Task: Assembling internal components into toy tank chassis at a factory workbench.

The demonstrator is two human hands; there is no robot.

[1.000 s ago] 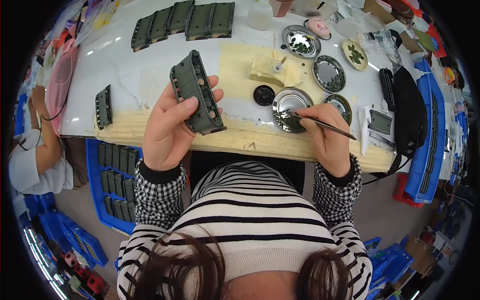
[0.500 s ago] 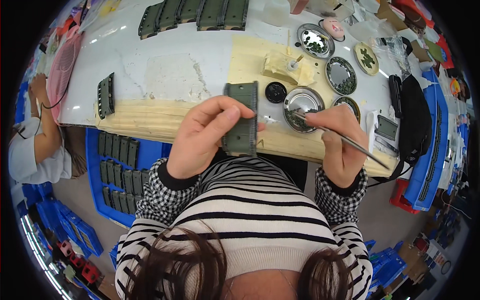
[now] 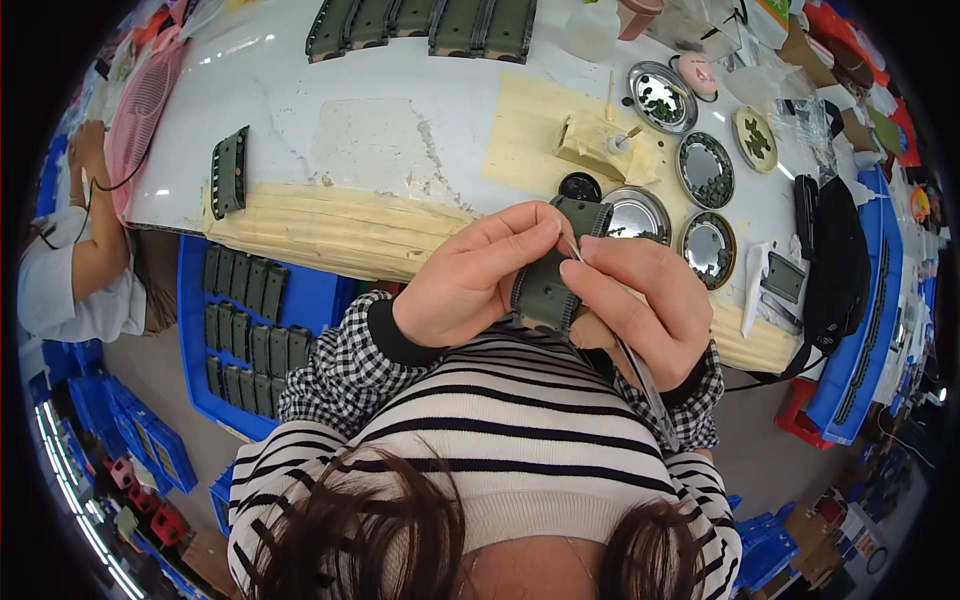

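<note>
The olive-green plastic part [image 3: 548, 285] has come down off the counter [image 3: 300, 110] and in close to the chest, turned end-on, so the brushwork has begun rather than the loading of paint; the left hand [image 3: 470, 285] is closed round its left side, thumb and fingertips pinching it; the right hand [image 3: 640, 300], against its right edge, has come away from the round metal dishes [image 3: 640, 215] and grips a thin brush [image 3: 640, 375], tip at the part's top, handle trailing back.

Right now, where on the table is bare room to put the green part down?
The white table is free between the single green part at the left edge and the yellow taped patch. It is crowded on the right, around the round metal dishes. Both hands, left hand and right hand, hold the green part.
</note>
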